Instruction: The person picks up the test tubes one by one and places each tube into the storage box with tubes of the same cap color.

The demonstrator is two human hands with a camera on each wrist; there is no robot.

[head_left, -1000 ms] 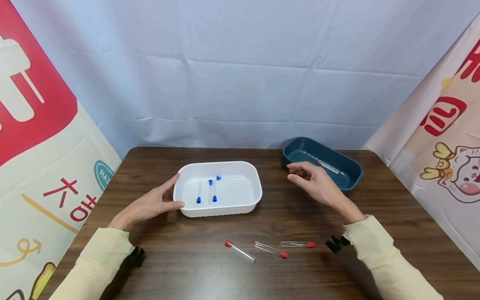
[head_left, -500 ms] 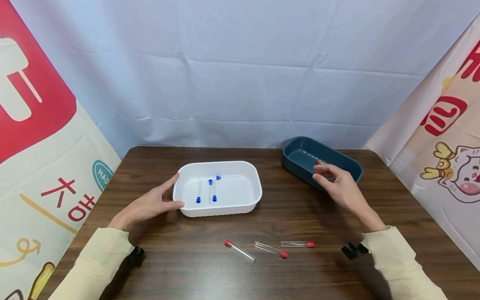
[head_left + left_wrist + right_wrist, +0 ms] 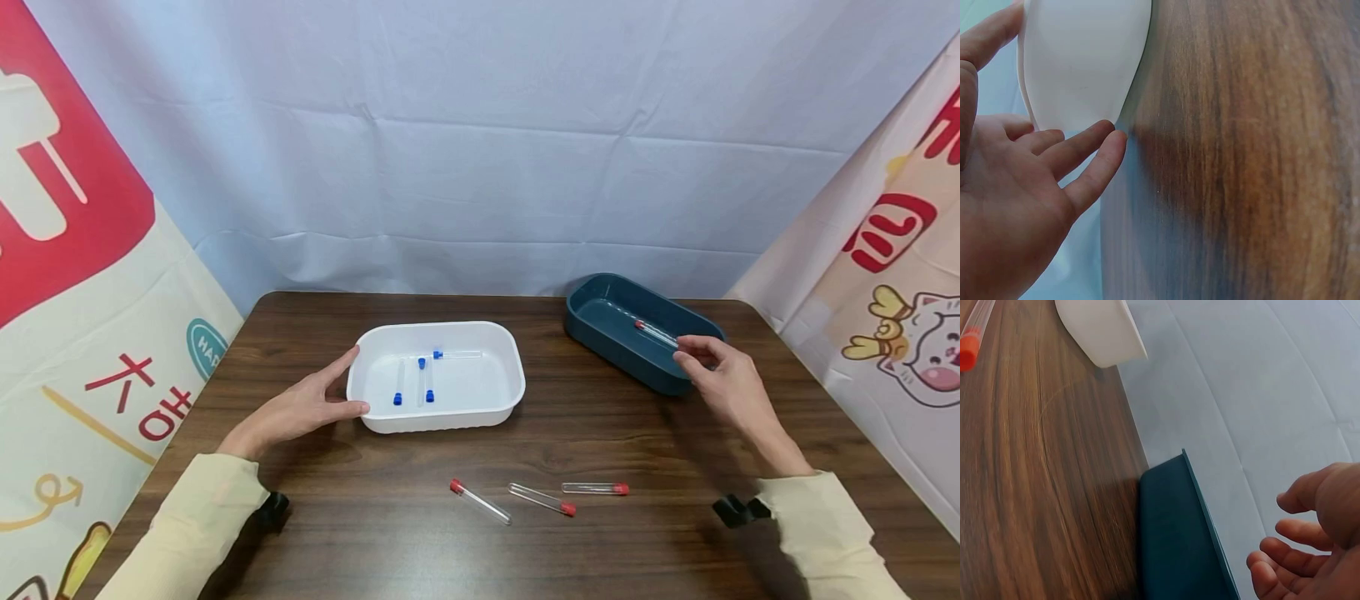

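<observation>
My left hand [image 3: 300, 402] spans the left end of a white plastic basin [image 3: 442, 427], thumb at the near rim and fingers spread along the end wall. Inside it lie several clear test tubes with blue caps [image 3: 429, 397]. My right hand [image 3: 723, 383] is over the right end of a dark teal basin [image 3: 615, 354], fingers loosely bent. Nothing shows between its fingers [image 3: 1294, 556] in the right wrist view. A red-capped test tube [image 3: 656, 333] lies in the teal basin, its far end close by my fingertips.
On the brown wooden table [image 3: 360, 533], red-capped test tubes lie near the front: one slanted at left [image 3: 480, 503], one in the middle [image 3: 540, 500], one at right [image 3: 595, 488]. A pale cloth [image 3: 480, 167] hangs behind the table.
My right hand has moved rightward along the teal basin's near side to its right end, uncovering the red-capped tube inside. My left hand has stayed at the white basin.
</observation>
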